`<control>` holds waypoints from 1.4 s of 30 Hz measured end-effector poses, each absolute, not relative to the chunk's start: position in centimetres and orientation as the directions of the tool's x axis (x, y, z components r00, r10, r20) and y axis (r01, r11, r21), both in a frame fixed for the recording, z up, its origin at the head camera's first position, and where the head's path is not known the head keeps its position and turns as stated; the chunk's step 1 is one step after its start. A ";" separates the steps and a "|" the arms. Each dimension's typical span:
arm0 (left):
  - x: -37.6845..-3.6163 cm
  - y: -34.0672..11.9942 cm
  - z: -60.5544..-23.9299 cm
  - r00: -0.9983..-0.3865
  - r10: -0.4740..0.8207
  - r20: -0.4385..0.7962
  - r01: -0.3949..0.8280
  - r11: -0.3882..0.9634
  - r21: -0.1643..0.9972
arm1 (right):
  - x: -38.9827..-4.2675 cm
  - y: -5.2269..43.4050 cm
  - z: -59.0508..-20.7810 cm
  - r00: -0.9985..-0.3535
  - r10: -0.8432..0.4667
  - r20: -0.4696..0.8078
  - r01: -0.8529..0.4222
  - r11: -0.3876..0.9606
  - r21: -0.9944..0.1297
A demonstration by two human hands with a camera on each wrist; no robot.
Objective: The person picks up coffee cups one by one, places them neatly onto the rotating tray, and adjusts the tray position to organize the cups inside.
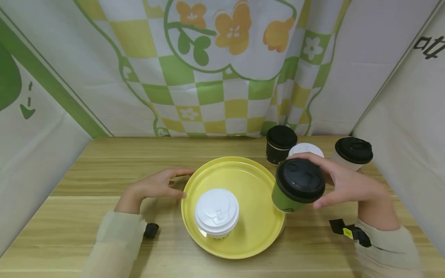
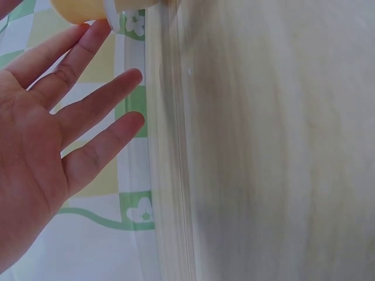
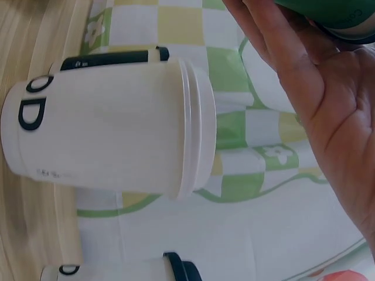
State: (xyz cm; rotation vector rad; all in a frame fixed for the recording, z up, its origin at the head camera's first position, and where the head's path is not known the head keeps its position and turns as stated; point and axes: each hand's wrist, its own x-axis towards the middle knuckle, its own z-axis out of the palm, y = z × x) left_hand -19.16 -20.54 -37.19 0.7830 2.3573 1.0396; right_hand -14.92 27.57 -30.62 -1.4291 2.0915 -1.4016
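A green paper cup point(image 1: 284, 200) with a black lid is gripped by my right hand point(image 1: 351, 185), over the right rim of a round yellow tray point(image 1: 257, 208). In the right wrist view only the cup's green side point(image 3: 340, 13) shows at the top corner. On the tray's left part stands a cup with a white lid point(image 1: 217, 208). My left hand point(image 1: 156, 185) rests at the tray's left rim, thumb and fingertips against it. The left wrist view shows that hand's fingers point(image 2: 102, 105) spread and fairly straight, two tips touching the tray's underside point(image 2: 76, 10).
Behind the right hand stand a black cup point(image 1: 281, 141), a white-lidded cup point(image 1: 306, 149) and a pale cup with a black lid point(image 1: 354, 150). In the right wrist view a white cup point(image 3: 111, 129) is close to that hand. A checked curtain point(image 1: 208, 92) hangs behind the wooden table point(image 1: 114, 170).
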 end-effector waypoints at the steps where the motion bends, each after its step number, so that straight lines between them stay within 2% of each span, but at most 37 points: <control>1: -19.2 -20.5 -37.2 -0.740 0.652 -0.165 0.318 0.555 0.769 | -15.0 27.3 -30.6 -0.486 -0.825 0.289 -0.583 0.060 -0.810; 22: -19.8 -19.9 -37.5 -0.750 0.642 -0.161 0.308 0.554 0.773 | -15.1 23.2 -31.9 -0.432 -0.890 0.142 -0.481 0.094 -0.872; 42: -20.4 -19.4 -37.7 -0.743 0.653 -0.148 0.312 0.534 0.786 | -14.7 21.0 -33.7 -0.389 -0.912 0.132 -0.503 0.090 -0.859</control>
